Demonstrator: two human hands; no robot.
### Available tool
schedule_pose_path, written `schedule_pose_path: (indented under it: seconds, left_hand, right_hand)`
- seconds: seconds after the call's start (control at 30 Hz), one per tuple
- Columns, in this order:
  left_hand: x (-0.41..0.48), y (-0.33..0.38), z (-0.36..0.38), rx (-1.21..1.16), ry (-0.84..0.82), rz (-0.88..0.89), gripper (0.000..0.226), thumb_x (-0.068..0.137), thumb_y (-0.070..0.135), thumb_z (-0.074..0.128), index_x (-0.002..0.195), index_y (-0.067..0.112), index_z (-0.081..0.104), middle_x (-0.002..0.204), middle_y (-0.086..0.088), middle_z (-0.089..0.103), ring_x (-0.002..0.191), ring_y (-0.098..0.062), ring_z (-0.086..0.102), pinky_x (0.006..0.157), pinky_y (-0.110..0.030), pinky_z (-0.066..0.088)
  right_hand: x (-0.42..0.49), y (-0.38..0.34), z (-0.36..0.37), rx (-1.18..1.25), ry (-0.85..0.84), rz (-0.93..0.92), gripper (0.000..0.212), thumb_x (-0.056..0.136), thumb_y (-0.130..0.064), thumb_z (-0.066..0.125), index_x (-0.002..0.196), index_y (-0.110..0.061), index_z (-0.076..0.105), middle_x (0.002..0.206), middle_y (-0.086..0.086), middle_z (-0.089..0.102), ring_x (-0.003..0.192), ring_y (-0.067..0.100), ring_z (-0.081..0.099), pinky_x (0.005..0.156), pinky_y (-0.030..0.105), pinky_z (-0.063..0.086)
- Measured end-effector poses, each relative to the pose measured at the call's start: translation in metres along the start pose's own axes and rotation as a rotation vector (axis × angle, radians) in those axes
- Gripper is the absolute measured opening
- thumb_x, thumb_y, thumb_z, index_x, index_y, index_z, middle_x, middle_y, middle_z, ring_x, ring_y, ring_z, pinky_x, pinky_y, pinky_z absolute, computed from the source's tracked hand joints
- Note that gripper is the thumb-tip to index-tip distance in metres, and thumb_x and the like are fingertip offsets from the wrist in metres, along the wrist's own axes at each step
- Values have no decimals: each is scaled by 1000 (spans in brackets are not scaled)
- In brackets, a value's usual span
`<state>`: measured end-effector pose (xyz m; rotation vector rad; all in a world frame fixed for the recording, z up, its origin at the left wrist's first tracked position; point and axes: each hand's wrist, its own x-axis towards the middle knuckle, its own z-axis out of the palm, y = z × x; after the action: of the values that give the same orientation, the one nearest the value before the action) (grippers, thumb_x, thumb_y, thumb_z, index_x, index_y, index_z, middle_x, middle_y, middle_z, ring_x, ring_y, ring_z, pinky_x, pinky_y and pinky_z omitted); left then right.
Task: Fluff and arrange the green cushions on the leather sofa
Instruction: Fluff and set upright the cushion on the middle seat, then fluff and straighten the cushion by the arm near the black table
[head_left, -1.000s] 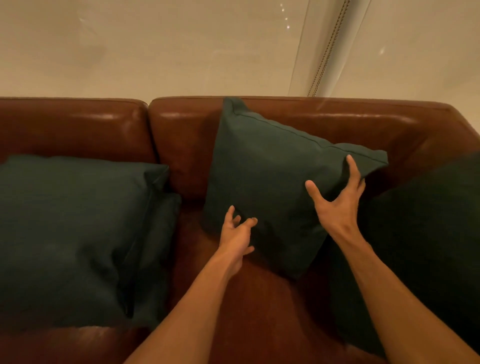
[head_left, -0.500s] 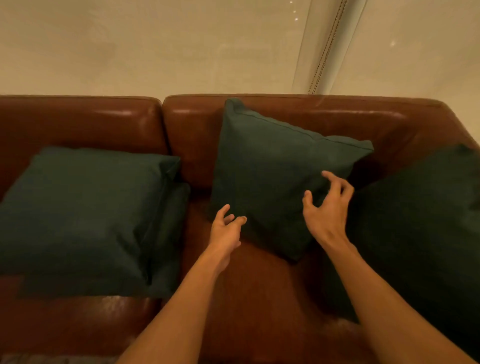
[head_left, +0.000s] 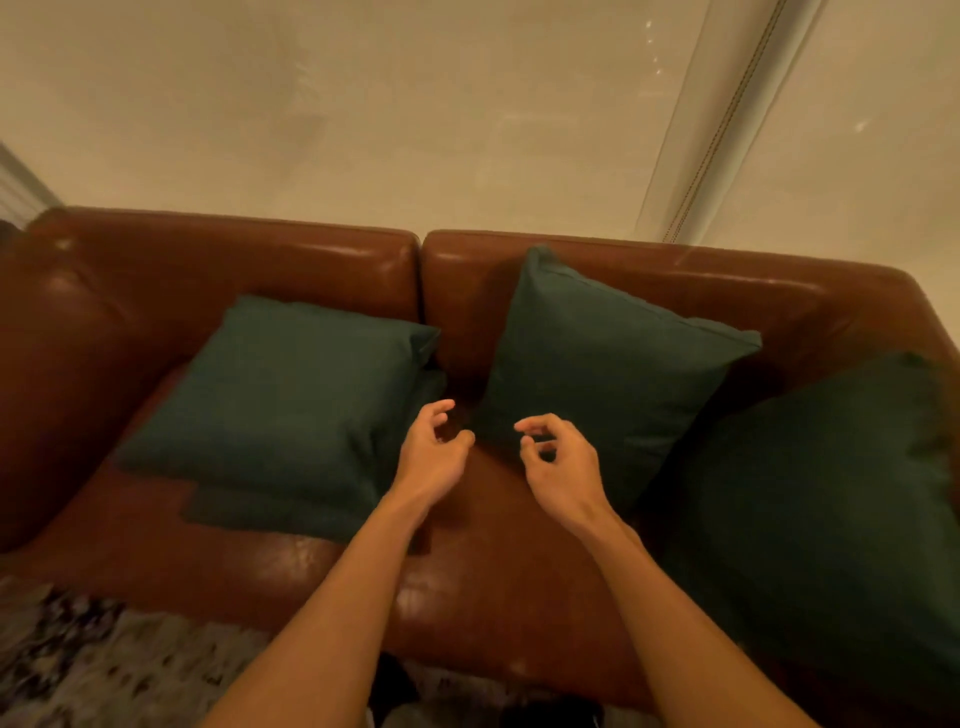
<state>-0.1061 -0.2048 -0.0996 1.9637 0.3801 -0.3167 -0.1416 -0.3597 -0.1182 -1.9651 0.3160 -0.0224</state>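
Observation:
A brown leather sofa (head_left: 270, 260) fills the view. One green cushion (head_left: 602, 364) leans upright against the right backrest. A second green cushion (head_left: 291, 395) lies flat on the left seat, on top of another one (head_left: 270, 514) whose edge shows beneath it. A large green cushion (head_left: 831, 509) stands at the right arm of the sofa. My left hand (head_left: 434, 457) hovers between the flat cushion and the upright one, fingers loosely curled, holding nothing. My right hand (head_left: 558, 462) hangs in front of the upright cushion's lower corner, fingers loosely curled, empty.
A cream wall (head_left: 363, 130) rises behind the sofa, with a sheer curtain and cord (head_left: 717, 145) at the right. A dark patterned rug (head_left: 104, 660) lies on the floor at the sofa's front edge. Bare seat leather (head_left: 493, 571) shows below my hands.
My right hand has let go of the upright cushion's right side and drawn back to its lower corner. Both hands have come closer together. The view has shifted left and pulled back.

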Motion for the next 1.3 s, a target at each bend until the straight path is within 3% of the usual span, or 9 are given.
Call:
schedule_pose_path:
  seconds: [0.23, 0.47, 0.57, 0.67, 0.87, 1.07, 1.2, 1.3]
  left_hand:
    - [8, -8, -100, 174, 65, 70, 49, 88, 17, 66, 135, 21, 52, 141, -6, 51, 126, -24, 50, 106, -39, 41]
    - [32, -45, -213, 320, 79, 84, 50, 86, 19, 68, 134, 20, 54, 138, -10, 54, 123, -27, 53, 104, -36, 39]
    - [46, -63, -252, 356, 62, 70, 49, 87, 21, 67, 135, 20, 53, 139, -12, 52, 129, -27, 50, 107, -37, 38]
    - [59, -79, -281, 403, 24, 47, 49, 88, 24, 67, 135, 23, 52, 139, -11, 51, 129, -28, 50, 108, -38, 38]
    - [89, -88, -302, 501, -76, 56, 53, 87, 37, 63, 137, 31, 46, 142, -7, 48, 133, -29, 46, 109, -46, 38]
    - [115, -78, -301, 726, -111, 141, 55, 91, 44, 56, 143, 44, 37, 151, -1, 38, 135, -35, 37, 108, -48, 33]
    - [129, -75, -302, 833, -74, 147, 59, 90, 53, 54, 146, 49, 33, 154, 1, 34, 138, -33, 34, 109, -46, 32]
    - [144, -81, -300, 964, -81, 145, 62, 90, 59, 49, 148, 50, 27, 158, -1, 29, 142, -35, 29, 113, -49, 28]
  right_hand:
    - [-12, -38, 26, 9, -51, 50, 15, 96, -14, 57, 100, -24, 68, 97, -6, 64, 76, 12, 61, 56, 21, 44]
    - [-15, -77, 107, -8, -46, 91, 15, 96, -16, 58, 96, -26, 69, 93, -6, 66, 81, 14, 63, 64, 16, 47]
    - [-17, -92, 147, 1, -94, 140, 13, 97, -19, 57, 100, -27, 68, 98, -5, 65, 83, 10, 63, 60, 14, 47]
    - [-17, -100, 182, 8, -97, 154, 13, 96, -19, 58, 97, -28, 68, 97, -3, 67, 85, 15, 65, 66, 20, 52]
    - [-17, -102, 221, -38, -88, 172, 18, 93, -16, 60, 87, -33, 67, 89, -7, 67, 76, 13, 62, 61, 10, 44]
    - [16, -96, 224, -114, -114, 178, 17, 92, -23, 61, 87, -38, 65, 103, -1, 66, 86, 14, 64, 78, 26, 52]
    - [38, -89, 225, -112, -92, 219, 16, 93, -17, 61, 90, -32, 64, 99, -1, 68, 77, 7, 59, 63, 9, 42]
    - [55, -75, 229, -108, -108, 257, 10, 94, -19, 61, 101, -25, 65, 105, 3, 68, 82, 10, 60, 66, 10, 43]
